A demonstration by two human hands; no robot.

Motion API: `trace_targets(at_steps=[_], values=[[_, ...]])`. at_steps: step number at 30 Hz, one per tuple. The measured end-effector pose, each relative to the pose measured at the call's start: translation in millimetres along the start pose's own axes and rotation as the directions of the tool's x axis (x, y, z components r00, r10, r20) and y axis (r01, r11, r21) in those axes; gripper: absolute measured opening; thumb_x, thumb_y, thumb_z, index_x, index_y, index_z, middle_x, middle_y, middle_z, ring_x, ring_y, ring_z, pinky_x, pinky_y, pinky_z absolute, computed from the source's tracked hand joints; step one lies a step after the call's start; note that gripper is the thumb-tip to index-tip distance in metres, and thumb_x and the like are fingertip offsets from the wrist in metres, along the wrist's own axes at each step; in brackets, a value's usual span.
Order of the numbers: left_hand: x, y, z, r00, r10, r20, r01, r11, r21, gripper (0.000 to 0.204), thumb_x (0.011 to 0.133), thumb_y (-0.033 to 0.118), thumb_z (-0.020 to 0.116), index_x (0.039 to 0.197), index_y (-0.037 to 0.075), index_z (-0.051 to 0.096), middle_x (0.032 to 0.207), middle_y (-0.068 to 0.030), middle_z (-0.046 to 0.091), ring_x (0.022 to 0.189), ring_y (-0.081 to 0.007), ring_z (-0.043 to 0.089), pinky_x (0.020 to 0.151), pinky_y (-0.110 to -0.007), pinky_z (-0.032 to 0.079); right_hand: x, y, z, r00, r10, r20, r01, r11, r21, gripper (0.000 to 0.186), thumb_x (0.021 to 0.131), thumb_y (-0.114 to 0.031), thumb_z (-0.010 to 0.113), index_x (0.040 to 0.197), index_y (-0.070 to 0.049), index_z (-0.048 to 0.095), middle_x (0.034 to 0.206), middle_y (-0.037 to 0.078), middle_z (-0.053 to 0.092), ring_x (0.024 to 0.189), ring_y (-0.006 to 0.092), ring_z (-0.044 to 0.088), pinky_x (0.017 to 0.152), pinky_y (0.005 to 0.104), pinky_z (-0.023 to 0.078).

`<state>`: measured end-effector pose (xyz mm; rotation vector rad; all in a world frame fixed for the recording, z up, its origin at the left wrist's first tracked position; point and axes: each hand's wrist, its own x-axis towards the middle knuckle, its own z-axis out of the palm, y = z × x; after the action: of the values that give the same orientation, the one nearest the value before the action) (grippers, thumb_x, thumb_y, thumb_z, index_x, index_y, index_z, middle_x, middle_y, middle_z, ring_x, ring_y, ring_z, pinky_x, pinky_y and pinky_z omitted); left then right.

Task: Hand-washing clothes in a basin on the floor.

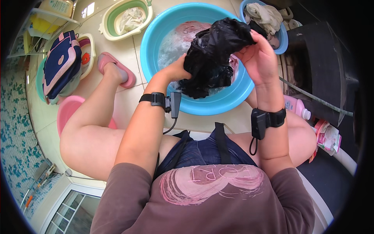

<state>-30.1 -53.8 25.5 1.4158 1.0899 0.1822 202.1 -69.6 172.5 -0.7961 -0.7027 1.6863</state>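
A wet black garment hangs between my two hands over a big blue basin. My left hand is closed on its left edge, with the fingertips hidden behind the cloth. Higher up on the right, my right hand pinches the garment's upper corner between thumb and fingers. The garment's lower part hangs down toward the water at the near side. Sudsy water fills the basin, and pinkish cloth lies in it at the far side.
A smaller blue basin of light and dark clothes stands at the far right. Far left is a green-and-cream basin holding a white cloth. A navy-and-pink bag rests at the left, near a pink basin. A pink bottle stands by my right leg.
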Motion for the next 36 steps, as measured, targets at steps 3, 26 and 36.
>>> trace_targets(at_steps=[3,26,36], values=[[2,-32,-1,0.996,-0.017,-0.090,0.020,0.999,0.032,0.067,0.070,0.012,0.073,0.130,-0.001,0.048,0.121,-0.0154,0.060,0.115,-0.0256,0.055,0.098,-0.032,0.041,-4,-25,18,0.975,-0.050,0.216,0.020,0.990,0.140,0.031,0.096,-0.018,0.040,0.113,-0.001,0.060,0.108,0.012,0.068,0.100,0.0234,0.065,0.090,0.0402,0.050],[10,8,17,0.940,0.015,-0.340,0.084,0.958,0.274,0.029,0.079,0.032,0.073,0.083,0.003,0.065,0.083,-0.0124,0.067,0.078,-0.0255,0.064,0.073,-0.036,0.050,27,72,-118,0.831,0.094,-0.549,-0.290,0.914,-0.283,0.031,0.090,-0.024,0.061,0.111,-0.001,0.054,0.108,0.012,0.062,0.103,0.0266,0.060,0.091,0.0390,0.048],[11,-18,68,0.957,-0.207,-0.204,0.274,0.411,0.870,0.025,0.080,0.014,0.063,0.104,0.016,0.070,0.120,-0.0110,0.055,0.110,-0.0312,0.056,0.089,-0.040,0.050,-14,136,-116,0.965,0.046,-0.259,-0.160,-0.679,-0.717,0.030,0.073,-0.029,0.073,0.098,-0.013,0.068,0.112,0.011,0.062,0.113,0.0295,0.056,0.090,0.0416,0.047]])
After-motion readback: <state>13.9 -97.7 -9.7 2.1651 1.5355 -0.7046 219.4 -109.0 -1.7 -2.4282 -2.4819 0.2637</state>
